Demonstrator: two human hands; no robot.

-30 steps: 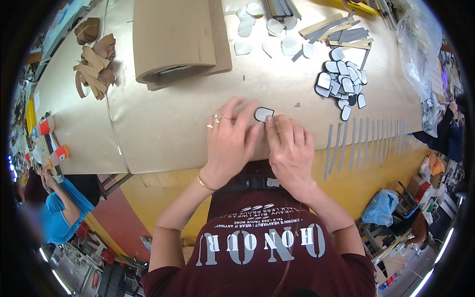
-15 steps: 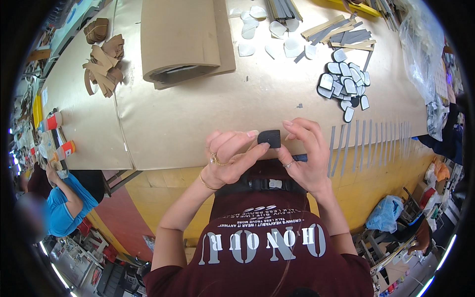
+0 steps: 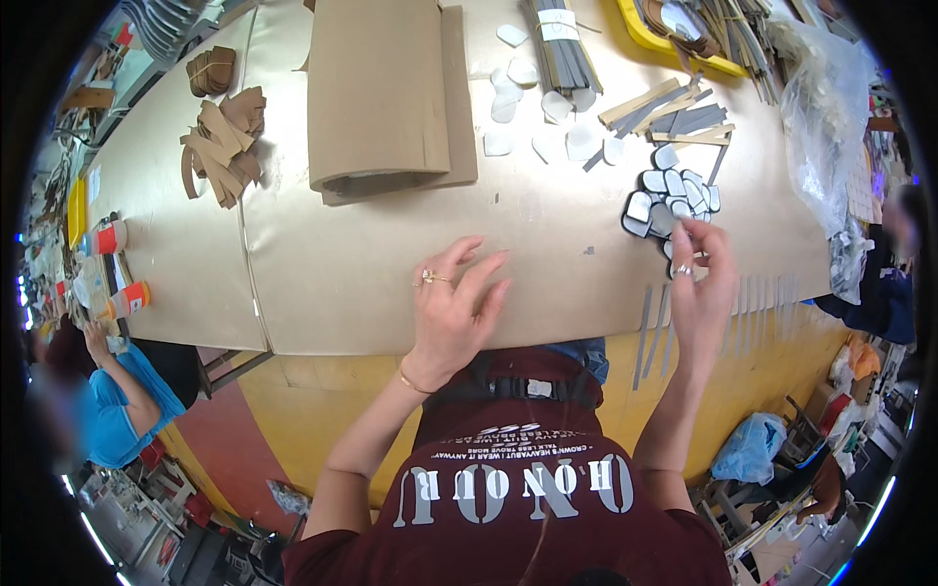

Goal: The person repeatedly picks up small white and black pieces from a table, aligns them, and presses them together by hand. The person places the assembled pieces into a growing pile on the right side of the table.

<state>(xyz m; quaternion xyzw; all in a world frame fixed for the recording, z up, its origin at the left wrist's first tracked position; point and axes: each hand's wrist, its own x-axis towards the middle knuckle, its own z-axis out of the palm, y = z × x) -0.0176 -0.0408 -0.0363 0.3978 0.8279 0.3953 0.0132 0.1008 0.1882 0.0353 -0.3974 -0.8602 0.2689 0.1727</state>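
My right hand reaches into a pile of small rounded tabs, white-faced with black edges, at the right of the table. Its thumb and fingers are pinched together at the pile's near side. Beside those fingertips lies a darker grey tab; whether the fingers grip a tab is hidden. Over the table's front edge, my left hand is empty, its fingers apart and slightly curled.
Right of my right hand, thin grey strips hang over the table edge. Behind the pile lie loose strips, a yellow tray and white cut pieces. A large brown roll and brown strips lie left. A co-worker sits far left.
Both hands held a black rounded tab between them before. My right hand has moved right to the pile, while my left hand has let go and opened. The view has shifted slightly.
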